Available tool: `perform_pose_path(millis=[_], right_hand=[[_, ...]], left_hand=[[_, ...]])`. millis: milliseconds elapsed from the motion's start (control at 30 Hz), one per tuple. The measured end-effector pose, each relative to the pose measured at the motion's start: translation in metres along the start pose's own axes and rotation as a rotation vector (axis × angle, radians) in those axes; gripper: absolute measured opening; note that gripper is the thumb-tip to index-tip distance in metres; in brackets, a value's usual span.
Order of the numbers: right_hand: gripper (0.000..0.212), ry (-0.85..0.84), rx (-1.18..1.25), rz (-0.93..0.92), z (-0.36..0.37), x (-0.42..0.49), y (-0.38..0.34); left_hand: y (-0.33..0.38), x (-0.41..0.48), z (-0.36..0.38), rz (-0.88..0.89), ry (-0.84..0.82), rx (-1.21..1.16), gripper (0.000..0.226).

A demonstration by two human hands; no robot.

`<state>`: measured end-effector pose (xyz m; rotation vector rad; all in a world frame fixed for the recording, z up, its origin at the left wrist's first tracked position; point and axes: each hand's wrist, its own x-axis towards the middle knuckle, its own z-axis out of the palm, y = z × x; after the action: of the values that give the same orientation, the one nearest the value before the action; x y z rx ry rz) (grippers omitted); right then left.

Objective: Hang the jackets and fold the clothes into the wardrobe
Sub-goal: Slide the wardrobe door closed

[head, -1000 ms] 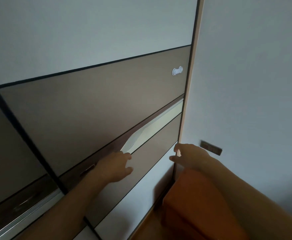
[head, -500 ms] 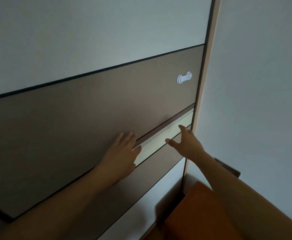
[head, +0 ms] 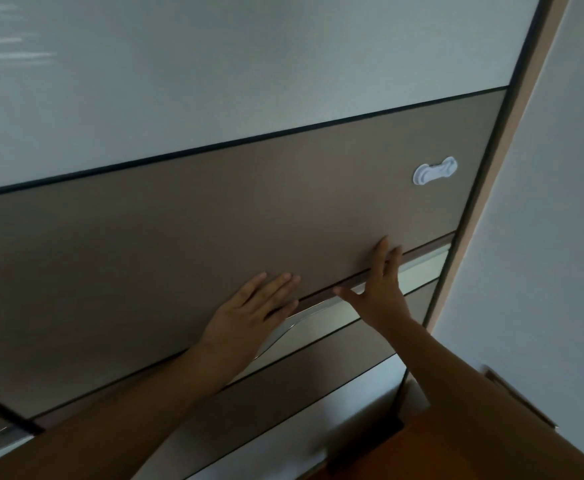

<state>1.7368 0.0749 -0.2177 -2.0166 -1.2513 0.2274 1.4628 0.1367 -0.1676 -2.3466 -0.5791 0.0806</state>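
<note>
The wardrobe door (head: 179,237) fills your view, its brown panel straight ahead of you. Your left hand (head: 252,308) and right hand (head: 382,292) press flat on it at the silvery handle strip (head: 321,311), fingers straight, gripping nothing. A white plastic latch (head: 435,170) sits near the door's right edge.

A home interior, most likely a bedroom, is indicated. From 9 through 12 to 2 o'clock the view is filled by a tall wardrobe door (head: 214,220), made up of white and taupe panels divided by thin dark lines. A recessed metal handle strip (head: 318,315) is set across it just below centre. A white child-safety latch (head: 435,170) is stuck on at 2 o'clock. A plain painted wall (head: 543,237) is seen at 3 o'clock, and a blurred orange surface (head: 439,445) at 5 o'clock.
</note>
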Motion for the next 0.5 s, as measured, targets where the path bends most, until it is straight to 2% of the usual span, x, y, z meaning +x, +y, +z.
perform_pose_path(millis=[233, 500], right_hand=[[0.141, 0.028, -0.002, -0.036, 0.022, -0.01, -0.016], [0.135, 0.015, -0.056, -0.041, 0.058, -0.048, -0.068]], left_hand=[[-0.007, -0.023, 0.011, -0.039, 0.03, 0.007, 0.079], [-0.03, -0.091, 0.025, -0.074, 0.028, 0.035, 0.08]])
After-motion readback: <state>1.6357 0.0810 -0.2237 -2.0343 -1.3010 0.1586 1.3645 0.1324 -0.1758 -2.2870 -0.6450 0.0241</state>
